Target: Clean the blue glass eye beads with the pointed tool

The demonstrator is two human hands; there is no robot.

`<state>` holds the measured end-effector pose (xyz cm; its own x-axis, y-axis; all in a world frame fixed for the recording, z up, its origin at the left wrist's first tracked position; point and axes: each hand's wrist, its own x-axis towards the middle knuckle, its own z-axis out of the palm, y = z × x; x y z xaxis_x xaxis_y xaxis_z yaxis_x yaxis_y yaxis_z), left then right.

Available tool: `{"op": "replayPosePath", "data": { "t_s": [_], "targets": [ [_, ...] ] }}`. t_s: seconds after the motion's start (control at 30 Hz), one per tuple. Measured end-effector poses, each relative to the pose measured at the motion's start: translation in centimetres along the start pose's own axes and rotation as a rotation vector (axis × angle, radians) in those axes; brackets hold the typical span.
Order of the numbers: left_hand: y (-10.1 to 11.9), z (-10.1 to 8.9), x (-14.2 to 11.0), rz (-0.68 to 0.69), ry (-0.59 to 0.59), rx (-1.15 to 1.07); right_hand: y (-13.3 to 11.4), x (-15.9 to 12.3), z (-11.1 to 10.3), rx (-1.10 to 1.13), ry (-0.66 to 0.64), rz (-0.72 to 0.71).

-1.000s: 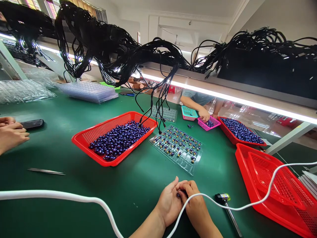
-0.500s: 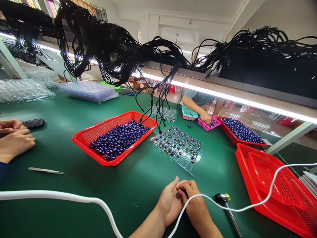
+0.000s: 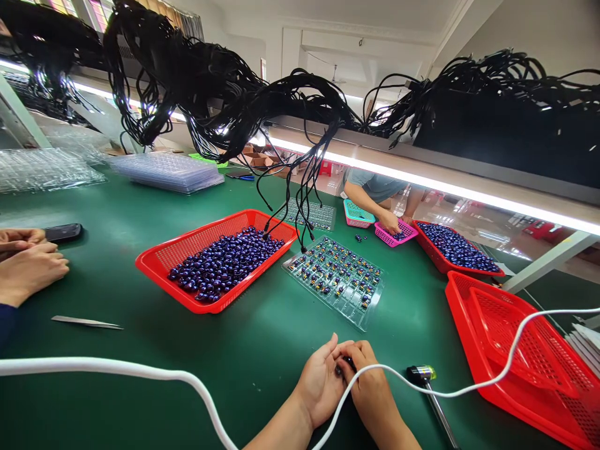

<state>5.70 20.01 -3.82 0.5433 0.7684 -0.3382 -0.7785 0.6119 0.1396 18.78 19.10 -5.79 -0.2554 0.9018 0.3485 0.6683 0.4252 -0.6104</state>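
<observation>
My left hand point(image 3: 321, 382) is turned palm up and cupped, its thumb stretched out and its fingers curled around a small dark rounded piece point(image 3: 338, 370). Against those fingers, my right hand point(image 3: 369, 380) pinches another small dark piece point(image 3: 347, 360); its fingertips partly cover it. Just beyond both hands lies a clear plastic tray point(image 3: 349, 306) with rows of small dark-and-gold pieces in its pockets. A red basket point(image 3: 162, 261) to the left holds a heap of shiny dark-blue rounded pieces point(image 3: 225, 262).
A white cable point(image 3: 412, 387) crosses in front of my right wrist. A mallet point(image 3: 434, 400) and stacked red baskets point(image 3: 462, 325) are at right, tweezers point(image 3: 87, 322) at left. Another person's hands point(image 3: 32, 269) rest at left; a co-worker's hand point(image 3: 389, 222) reaches into a pink basket point(image 3: 412, 232). Black cables point(image 3: 300, 100) hang overhead.
My right fingers have shifted slightly, so more of the dark piece between them shows. Both hands stay in nearly the same place. The person's hand at left has moved slightly to the right.
</observation>
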Motion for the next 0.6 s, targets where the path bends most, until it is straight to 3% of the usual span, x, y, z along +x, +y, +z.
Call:
{"op": "replayPosePath", "data": {
  "t_s": [0.6],
  "targets": [
    [-0.01,0.38,-0.26,-0.016,-0.016,-0.041,0.18,0.29,-0.51,-0.010,0.072,0.063]
  ]
}}
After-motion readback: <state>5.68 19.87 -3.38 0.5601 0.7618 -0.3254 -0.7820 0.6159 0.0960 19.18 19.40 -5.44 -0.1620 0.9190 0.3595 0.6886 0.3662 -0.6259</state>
